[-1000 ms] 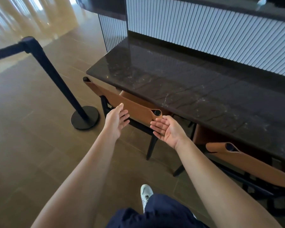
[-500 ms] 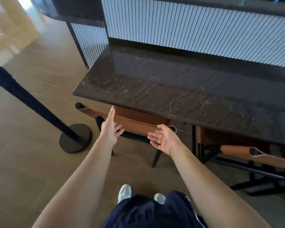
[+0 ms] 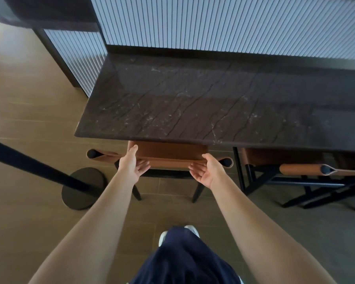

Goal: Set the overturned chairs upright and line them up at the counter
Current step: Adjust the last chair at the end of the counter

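The chair (image 3: 168, 158) is seen upright, tucked under the counter (image 3: 193, 103). Its backrest runs crosswise just beyond the fingertips. Both hands, left (image 3: 131, 167) and right (image 3: 207, 171), are spread open, equally near, nothing gripped.

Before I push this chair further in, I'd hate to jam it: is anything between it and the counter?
Nothing visible blocks it. The brown chair already sits partly under the dark stone counter, both hands open at its backrest.

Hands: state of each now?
Left hand: open, at the chair backrest, not gripping.
Right hand: open, palm up, holding nothing.
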The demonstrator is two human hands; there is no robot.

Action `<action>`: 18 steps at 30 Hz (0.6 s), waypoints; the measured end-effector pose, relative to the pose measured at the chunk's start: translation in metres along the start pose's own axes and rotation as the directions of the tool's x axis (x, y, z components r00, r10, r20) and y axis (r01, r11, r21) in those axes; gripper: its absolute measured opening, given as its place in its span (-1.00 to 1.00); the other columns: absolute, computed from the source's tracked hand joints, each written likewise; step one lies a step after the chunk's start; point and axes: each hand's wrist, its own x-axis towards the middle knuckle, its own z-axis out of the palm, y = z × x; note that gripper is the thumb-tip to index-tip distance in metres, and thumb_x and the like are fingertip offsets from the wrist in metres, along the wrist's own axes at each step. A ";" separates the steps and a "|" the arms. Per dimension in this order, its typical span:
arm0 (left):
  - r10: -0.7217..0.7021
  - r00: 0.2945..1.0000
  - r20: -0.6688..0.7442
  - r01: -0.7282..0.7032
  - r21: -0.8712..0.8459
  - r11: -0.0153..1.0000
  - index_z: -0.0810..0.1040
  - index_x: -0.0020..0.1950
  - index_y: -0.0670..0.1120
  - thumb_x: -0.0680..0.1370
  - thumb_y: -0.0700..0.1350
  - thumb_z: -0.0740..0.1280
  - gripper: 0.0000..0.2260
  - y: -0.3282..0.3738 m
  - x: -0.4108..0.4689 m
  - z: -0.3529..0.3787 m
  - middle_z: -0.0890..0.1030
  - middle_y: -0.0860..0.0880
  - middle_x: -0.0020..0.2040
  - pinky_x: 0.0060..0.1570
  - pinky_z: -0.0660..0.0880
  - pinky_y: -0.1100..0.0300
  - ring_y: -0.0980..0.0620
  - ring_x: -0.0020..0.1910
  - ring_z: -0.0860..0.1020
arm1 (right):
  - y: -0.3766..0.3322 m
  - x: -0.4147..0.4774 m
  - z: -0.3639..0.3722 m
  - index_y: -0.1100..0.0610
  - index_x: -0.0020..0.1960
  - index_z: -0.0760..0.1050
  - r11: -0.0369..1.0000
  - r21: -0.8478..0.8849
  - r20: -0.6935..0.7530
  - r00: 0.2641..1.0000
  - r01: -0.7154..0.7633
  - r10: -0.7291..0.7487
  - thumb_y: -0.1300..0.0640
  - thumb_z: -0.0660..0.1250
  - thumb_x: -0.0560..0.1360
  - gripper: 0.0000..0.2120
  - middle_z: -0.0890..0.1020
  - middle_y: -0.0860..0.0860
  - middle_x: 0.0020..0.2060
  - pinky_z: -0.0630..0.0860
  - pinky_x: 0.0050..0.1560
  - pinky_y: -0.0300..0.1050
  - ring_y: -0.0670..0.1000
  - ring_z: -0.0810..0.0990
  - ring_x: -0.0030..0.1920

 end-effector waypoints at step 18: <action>-0.042 0.984 0.171 0.070 -0.164 0.984 0.38 0.29 -0.30 0.59 -0.39 0.14 -0.73 -0.017 -0.003 0.001 0.51 -0.31 0.19 0.01 0.58 -0.17 -0.28 0.11 0.57 | 0.004 0.002 -0.019 0.23 0.00 0.42 0.947 0.237 -0.177 0.968 0.215 -0.176 0.48 0.15 0.55 -0.80 0.56 0.18 0.00 0.66 -0.33 0.03 0.21 0.63 -0.11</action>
